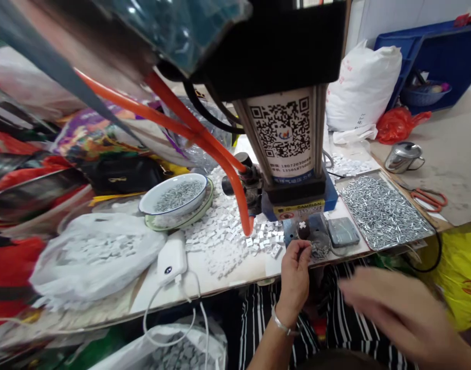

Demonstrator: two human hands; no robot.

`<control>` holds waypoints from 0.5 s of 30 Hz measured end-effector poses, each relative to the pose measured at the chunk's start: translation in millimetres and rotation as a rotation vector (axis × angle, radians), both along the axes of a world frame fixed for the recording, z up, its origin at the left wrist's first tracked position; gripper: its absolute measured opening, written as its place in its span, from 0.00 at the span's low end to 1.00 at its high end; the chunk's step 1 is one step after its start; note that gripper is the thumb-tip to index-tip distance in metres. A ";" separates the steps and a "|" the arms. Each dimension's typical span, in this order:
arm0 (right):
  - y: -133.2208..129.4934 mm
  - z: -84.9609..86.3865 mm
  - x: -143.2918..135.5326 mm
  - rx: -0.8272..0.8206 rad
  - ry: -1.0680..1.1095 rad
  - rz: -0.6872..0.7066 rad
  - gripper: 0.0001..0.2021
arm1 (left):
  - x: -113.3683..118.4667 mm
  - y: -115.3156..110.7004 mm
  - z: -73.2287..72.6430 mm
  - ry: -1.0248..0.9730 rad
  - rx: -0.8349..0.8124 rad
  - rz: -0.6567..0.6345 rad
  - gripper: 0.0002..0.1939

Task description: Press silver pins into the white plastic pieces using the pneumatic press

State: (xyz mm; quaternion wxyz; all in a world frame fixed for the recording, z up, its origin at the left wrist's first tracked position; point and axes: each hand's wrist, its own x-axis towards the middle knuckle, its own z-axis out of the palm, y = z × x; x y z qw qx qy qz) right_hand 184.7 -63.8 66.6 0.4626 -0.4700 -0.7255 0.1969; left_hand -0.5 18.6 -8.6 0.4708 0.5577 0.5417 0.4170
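Under the head of a pneumatic press [285, 133], my left hand [296, 270] is closed in a pinch at the front of the press base. Whatever its fingertips hold is too small or hidden to name. Beside those fingers lies a small heap of metal pins [320, 247]. My right hand [393, 306] is over my lap, smeared by motion, so its fingers cannot be read. Small white plastic pieces [235, 226] are scattered on the table left of the press. A metal tray [429, 231] full of pins lies to the right.
At left are a white bowl [146, 210] of pins, a plastic bag [89, 277] of white pieces and a white power bank [172, 259] with a cable. Orange air hoses [204, 136] hang before the press. Scissors [431, 198] and a metal cup [402, 156] stay right.
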 end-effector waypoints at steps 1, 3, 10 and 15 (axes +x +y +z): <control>11.6 -11.1 -4.9 -0.101 0.040 -0.013 0.10 | 0.6 -1.4 1.8 -0.018 -0.008 -0.009 0.07; 31.6 -36.5 -17.0 -0.354 0.208 -0.076 0.13 | 2.2 -4.3 5.4 -0.045 -0.018 -0.027 0.06; 55.0 -72.2 -35.7 -0.570 0.480 -0.123 0.14 | 7.6 -9.7 7.6 -0.025 0.067 -0.050 0.06; 56.0 -67.6 -31.4 -0.485 0.335 -0.122 0.12 | 8.6 -7.7 0.2 0.022 0.048 -0.042 0.09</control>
